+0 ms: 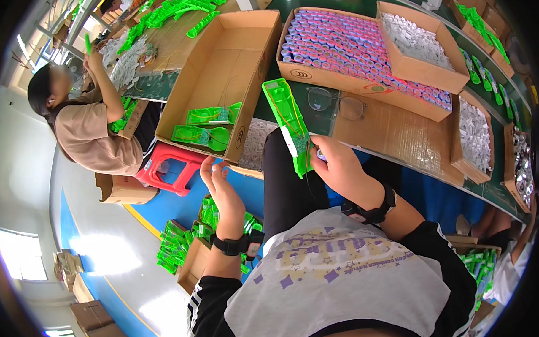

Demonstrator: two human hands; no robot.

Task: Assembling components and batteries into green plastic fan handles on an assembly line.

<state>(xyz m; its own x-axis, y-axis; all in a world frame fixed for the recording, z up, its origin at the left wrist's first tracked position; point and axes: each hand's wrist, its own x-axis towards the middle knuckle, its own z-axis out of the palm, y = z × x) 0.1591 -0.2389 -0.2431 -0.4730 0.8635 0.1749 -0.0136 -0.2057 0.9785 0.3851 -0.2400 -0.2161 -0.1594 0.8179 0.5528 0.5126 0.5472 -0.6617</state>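
My right hand (342, 169) grips a long green plastic housing (284, 105) by its near end, above my lap. A small circuit board, thin wires and a white strip show on the housing. Beside the fingers shows a bit of a blue round-ended cell (320, 155), partly hidden. My left hand (224, 194) holds nothing; its fingers are extended and slightly apart, close below the near edge of a cardboard tray (230, 51). Whether they touch that edge I cannot tell. Two green housings with boards and wires, one of them a rounded-end housing (216, 138), lie at the tray's near end.
A box of pink-and-blue cylindrical cells (336, 41) stands beyond, with a box of white parts (416, 41) on it. Eyeglasses (336, 103) rest on the green tabletop. Green housings (176, 246) fill boxes on the floor. A red stool (177, 166) and a seated person (93, 136) are left.
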